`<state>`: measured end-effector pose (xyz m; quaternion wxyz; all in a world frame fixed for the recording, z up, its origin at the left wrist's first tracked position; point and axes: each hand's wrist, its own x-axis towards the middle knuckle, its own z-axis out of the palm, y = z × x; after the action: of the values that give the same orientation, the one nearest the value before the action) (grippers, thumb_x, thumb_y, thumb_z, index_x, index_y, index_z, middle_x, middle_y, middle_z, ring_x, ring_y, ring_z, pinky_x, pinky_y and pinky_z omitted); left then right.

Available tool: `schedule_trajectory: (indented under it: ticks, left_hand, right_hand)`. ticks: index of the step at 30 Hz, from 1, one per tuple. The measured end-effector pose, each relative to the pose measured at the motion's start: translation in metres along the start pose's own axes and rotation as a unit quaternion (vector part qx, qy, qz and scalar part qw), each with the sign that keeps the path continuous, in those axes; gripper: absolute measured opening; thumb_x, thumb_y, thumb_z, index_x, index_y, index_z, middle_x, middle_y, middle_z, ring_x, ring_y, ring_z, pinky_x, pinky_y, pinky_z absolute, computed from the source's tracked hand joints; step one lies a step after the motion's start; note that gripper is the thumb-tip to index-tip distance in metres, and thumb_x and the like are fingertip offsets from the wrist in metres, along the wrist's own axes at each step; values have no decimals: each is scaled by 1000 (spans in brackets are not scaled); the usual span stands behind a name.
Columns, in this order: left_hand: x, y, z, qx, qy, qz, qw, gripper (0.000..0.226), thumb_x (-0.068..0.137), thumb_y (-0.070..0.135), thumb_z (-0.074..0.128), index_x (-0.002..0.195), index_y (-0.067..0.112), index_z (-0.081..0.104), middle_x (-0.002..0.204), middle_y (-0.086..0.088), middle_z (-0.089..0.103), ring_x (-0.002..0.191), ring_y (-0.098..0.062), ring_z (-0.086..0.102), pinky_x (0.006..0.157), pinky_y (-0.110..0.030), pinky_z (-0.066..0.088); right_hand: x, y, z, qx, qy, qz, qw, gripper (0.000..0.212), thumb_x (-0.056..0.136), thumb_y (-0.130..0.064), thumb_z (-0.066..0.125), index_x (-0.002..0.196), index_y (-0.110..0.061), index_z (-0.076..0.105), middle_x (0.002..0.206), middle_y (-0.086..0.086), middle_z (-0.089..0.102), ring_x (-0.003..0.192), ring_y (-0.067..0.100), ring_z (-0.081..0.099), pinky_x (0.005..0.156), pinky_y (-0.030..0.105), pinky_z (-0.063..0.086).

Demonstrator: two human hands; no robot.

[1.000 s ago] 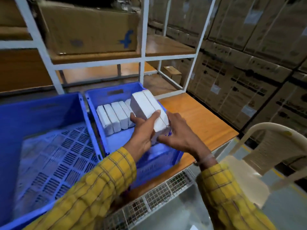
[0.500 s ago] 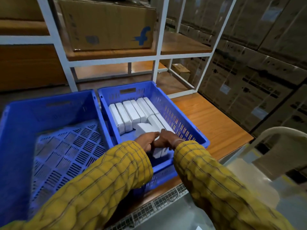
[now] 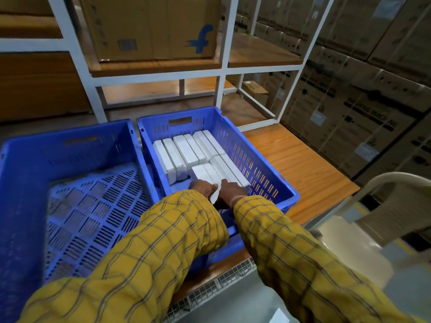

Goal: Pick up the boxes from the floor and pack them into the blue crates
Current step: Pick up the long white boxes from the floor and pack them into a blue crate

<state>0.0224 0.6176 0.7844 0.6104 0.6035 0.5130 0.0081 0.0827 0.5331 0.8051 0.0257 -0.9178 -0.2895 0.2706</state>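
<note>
Head view shows both hands down inside the right blue crate (image 3: 268, 180), at the near end of a second row of white boxes (image 3: 211, 174). The left hand (image 3: 202, 188) and the right hand (image 3: 232, 188) sit close together, touching the near ends of those boxes; whether the fingers curl round a box or only press on it cannot be told, since the knuckles and yellow checked sleeves hide them.

The boxes look like light, stiff card cartons, long and narrow, with smooth faces. They would probably be best taken by the two long sides or the ends, several at once, squeezed gently so the card does not dent.

In the right crate, a far row of boxes (image 3: 184, 150) stands on edge side by side at 12 o'clock from the hands, and the nearer row lies against the right wall at 1 o'clock. At 9 o'clock the left blue crate (image 3: 21, 183) shows only its slotted floor. Both crates rest on the wooden worktop (image 3: 303, 166). A cardboard carton (image 3: 149, 26) sits on the shelf at 12 o'clock, a plastic chair (image 3: 396, 206) at 3 o'clock.
</note>
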Motion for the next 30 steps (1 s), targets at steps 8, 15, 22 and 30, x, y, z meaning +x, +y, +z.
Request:
schedule_trajectory:
  ticks: [8,15,22,30]
  left_hand:
    - [15,0,-2,106,66,20,992,47,93,25,67,132,-1,60,128,-14,66,119,-29,64,91,-33,53]
    - [17,1,-1,94,83,18,992,53,90,34,70,128,-2,61,123,-13,69,114,-30,66,81,-35,54]
    - [-18,17,6,-27,12,61,998,8,99,9,58,97,7,65,84,-5,64,74,-20,64,53,-19,49]
    - [-53,25,2,26,12,144,989,62,77,29,79,127,2,53,128,-5,62,113,-24,61,95,-33,52]
  right_hand:
    - [7,-9,10,107,17,-11,994,92,84,-32,80,150,-4,23,135,23,56,120,40,61,93,45,55]
    - [5,-6,6,115,3,-29,993,100,86,-30,80,155,-3,13,132,26,58,106,39,68,60,39,54]
    - [-7,6,-8,117,-33,-59,991,102,91,-23,74,160,-3,1,145,26,51,123,39,60,95,43,52]
    - [-30,38,-42,25,-9,-104,994,101,78,-31,87,156,-10,26,116,15,63,98,33,68,86,43,60]
